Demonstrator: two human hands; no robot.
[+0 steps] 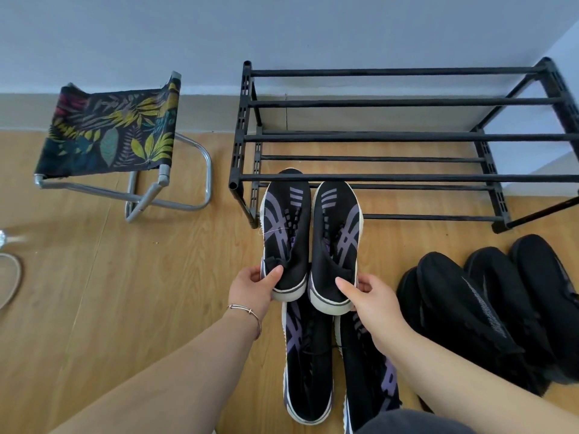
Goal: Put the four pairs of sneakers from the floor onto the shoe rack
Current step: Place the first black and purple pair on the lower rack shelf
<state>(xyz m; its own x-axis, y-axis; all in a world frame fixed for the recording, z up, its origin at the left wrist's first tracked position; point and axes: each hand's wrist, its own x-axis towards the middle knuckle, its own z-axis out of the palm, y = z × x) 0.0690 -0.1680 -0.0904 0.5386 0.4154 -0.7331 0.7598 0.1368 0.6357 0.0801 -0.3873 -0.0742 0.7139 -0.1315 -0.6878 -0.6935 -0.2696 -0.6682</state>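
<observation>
Grey garment [416,422]: showing at the bottom edge, nearest the camera, partly covering the pair below.

Floor [109,292]: wood-grain boards, running under every item listed.

Shoe rack [376,137]: black, two tiers of horizontal bars, standing against the pale wall; its upper bars are carrying nothing.

Folding stool [109,133]: metal frame, dark leaf-print fabric seat, standing left of the rack, well apart from the shoes.

All-black sneakers [488,311]: lying in a close row on the floor at right, in front of the rack's right end, toes pointing toward the rack. The exact count is not clear, as they are overlapping.

Floor pair [308,364]: black sneakers with purple stripes and white soles, lying side by side on the floor between the two forearms, partly hidden by the held pair and the right arm.

Held pair [310,239]: same black-and-purple pattern, being held side by side above the floor, toes reaching the rack's front lower-left bars, heels toward the camera.

Left hand [253,288]: fingers grasping the heel of the left held sneaker, thumb pressing into the collar.

Right hand [371,297]: fingers grasping the heel of the right held sneaker, thumb lying on top.

Bracelet [247,314]: thin, rose-coloured, sitting on the left wrist.
</observation>
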